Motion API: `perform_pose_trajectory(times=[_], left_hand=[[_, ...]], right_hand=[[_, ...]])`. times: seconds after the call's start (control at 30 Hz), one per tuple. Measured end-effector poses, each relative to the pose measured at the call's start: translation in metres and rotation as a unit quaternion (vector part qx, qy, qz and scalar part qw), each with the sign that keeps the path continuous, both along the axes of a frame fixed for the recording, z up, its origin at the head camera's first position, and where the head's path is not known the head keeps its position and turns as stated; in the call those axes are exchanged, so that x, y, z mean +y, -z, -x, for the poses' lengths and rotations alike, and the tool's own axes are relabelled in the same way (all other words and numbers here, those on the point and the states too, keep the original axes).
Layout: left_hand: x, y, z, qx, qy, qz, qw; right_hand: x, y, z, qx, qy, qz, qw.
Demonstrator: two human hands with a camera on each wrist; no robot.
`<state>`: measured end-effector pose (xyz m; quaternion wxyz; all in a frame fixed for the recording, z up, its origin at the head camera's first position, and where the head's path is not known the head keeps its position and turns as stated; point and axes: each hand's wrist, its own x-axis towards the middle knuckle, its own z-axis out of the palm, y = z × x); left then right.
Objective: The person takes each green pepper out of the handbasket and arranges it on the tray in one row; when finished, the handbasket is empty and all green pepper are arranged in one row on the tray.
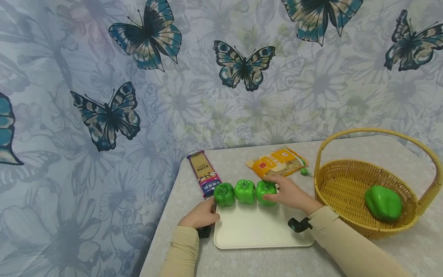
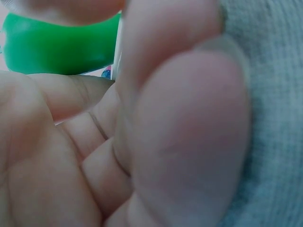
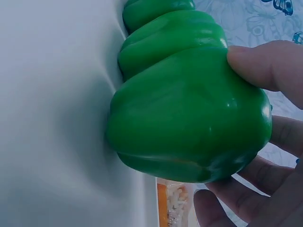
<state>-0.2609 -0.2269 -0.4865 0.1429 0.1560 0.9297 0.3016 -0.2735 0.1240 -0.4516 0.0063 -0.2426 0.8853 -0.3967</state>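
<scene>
The right hand [image 1: 288,194] grips the rightmost green pepper [image 1: 265,193], thumb on one side and fingers on the other. The left hand [image 1: 200,214] rests at the left edge of a tray [image 1: 259,231], its fingers bent; I cannot tell whether it grips the rim.

Three glossy, smooth, lobed peppers stand in a row along the far edge of the tray, the left [image 1: 224,194] and middle [image 1: 245,191] ones beside the gripped one. The tray is cream, shallow and rectangular with rounded corners. In the left wrist view, blurred fingers hide most of the scene.

Behind the peppers lie a long purple-and-tan packet [image 1: 204,173] and a shiny orange pouch [image 1: 279,161], its lower edge partly covered by the right hand. A small green object [image 1: 304,171] beside the basket is too small to identify.

On the right of the pale, mottled surface [image 1: 249,265], a woven yellow basket [image 1: 340,188] with an arched handle holds another green pepper [image 1: 383,203].
</scene>
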Motion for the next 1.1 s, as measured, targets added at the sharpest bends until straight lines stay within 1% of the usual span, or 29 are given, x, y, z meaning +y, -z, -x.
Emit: perform_pose_trajectory(times=[0.27, 0.53, 0.63, 0.77, 0.83, 0.9, 0.97, 1.1], left_hand=[[0.002, -0.001, -0.001, 0.006, 0.002, 0.0, 1.0], [0.001, -0.001, 0.0, 0.004, -0.004, 0.01, 0.9999], [0.001, -0.001, 0.0, 0.001, -0.007, 0.011, 0.9999], [0.0, 0.0, -0.001, -0.001, -0.009, 0.009, 0.9999], [0.0, 0.001, -0.001, -0.002, -0.009, 0.007, 0.9999], [0.0, 0.002, -0.001, -0.002, -0.009, 0.004, 1.0], [0.0, 0.003, -0.001, -0.002, -0.008, 0.004, 1.0], [-0.001, 0.002, 0.0, 0.003, -0.007, 0.005, 1.0]], right_hand=[[-0.001, 0.004, 0.002, -0.016, 0.002, 0.011, 0.9998], [-0.003, 0.002, -0.002, -0.02, -0.003, 0.01, 0.9997], [-0.003, 0.003, -0.002, -0.015, -0.007, 0.004, 0.9999], [-0.004, 0.003, -0.004, -0.021, -0.007, 0.004, 0.9997], [-0.001, 0.001, -0.008, -0.026, 0.0, 0.001, 0.9997], [0.005, -0.003, -0.013, -0.026, 0.01, -0.002, 0.9996], [0.016, -0.011, -0.021, -0.014, 0.022, -0.006, 0.9996], [0.051, -0.036, -0.042, 0.018, 0.068, -0.01, 0.9974]])
